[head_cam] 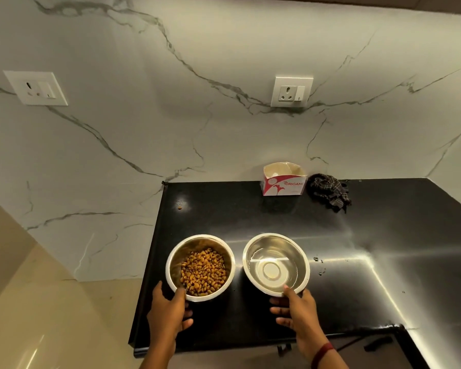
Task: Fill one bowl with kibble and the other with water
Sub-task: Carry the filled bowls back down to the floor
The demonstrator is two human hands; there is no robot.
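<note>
Head view, steeply down over near counter (277, 214); wall ahead

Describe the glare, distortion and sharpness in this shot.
Head view: strong glare streaks across the black counter right of the water bowl; wide-angle bending curves the counter's edges and tilts the wall sockets; kibble bowl and both hands stay reasonably sharp; the upper right corner is dim.
</note>
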